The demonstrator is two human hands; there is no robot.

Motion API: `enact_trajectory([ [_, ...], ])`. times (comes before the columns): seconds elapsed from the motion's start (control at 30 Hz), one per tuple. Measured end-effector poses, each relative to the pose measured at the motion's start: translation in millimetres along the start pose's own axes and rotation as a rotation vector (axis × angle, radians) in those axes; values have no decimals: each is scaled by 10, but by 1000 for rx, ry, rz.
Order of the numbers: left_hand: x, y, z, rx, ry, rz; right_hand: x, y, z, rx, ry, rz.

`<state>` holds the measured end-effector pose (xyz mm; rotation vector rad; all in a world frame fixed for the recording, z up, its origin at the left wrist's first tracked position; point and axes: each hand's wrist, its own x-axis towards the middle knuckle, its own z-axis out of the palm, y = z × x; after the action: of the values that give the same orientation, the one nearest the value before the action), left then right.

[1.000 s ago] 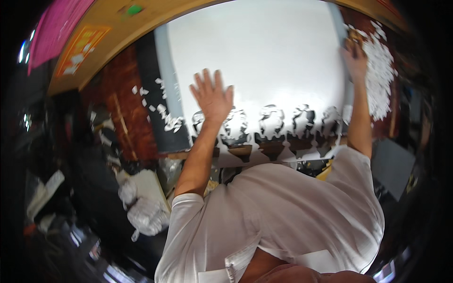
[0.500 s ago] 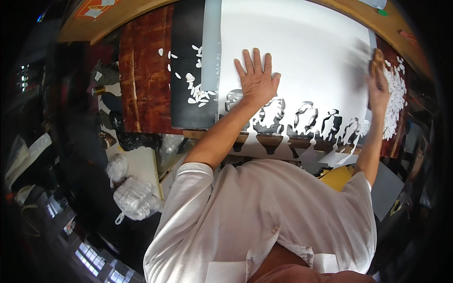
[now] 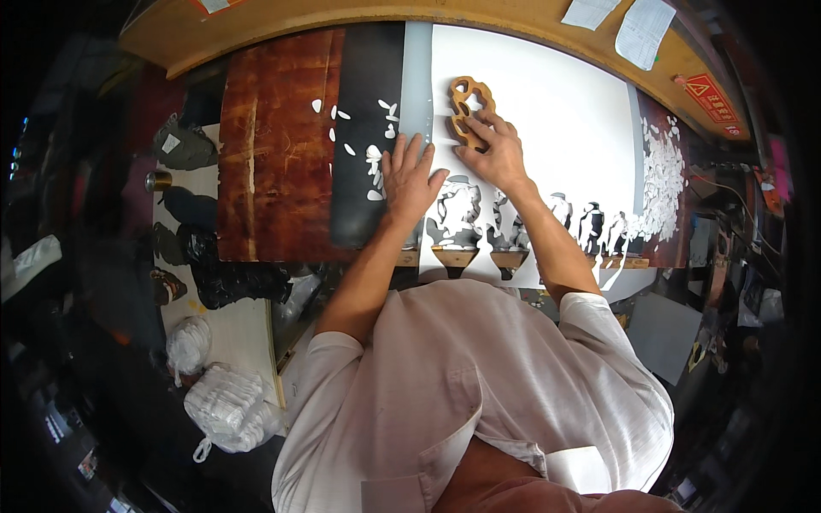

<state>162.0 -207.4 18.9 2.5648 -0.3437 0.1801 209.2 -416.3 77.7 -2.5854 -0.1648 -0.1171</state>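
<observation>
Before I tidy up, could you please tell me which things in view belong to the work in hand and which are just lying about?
Apparently in use:
- brown looped cutting die, in the right grip
- white sheet
- white cut pieces

Seemingly lying about:
- metal can
- wrapped white bundle
- gray panel

A tan, wavy-edged wooden form with open cut-outs (image 3: pixel 463 117) lies near the left edge of a broad, smooth white sheet (image 3: pixel 569 111), its partly covered nearer end hard to make out. The sheet spreads flat, its near edge cut into holes and strips.
</observation>
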Motion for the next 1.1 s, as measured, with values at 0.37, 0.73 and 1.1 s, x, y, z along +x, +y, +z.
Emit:
enact_trajectory([
  [0.37, 57, 2, -62, 2, 24, 41, 68, -64, 339, -80, 198, -144],
  [0.73, 137, -80, -112, 6, -39, 97, 94, -97, 224, -88, 211, -125],
  [1.1, -269, -401, -386, -263, 93, 100, -407, 235, -178, 262, 445, 161],
])
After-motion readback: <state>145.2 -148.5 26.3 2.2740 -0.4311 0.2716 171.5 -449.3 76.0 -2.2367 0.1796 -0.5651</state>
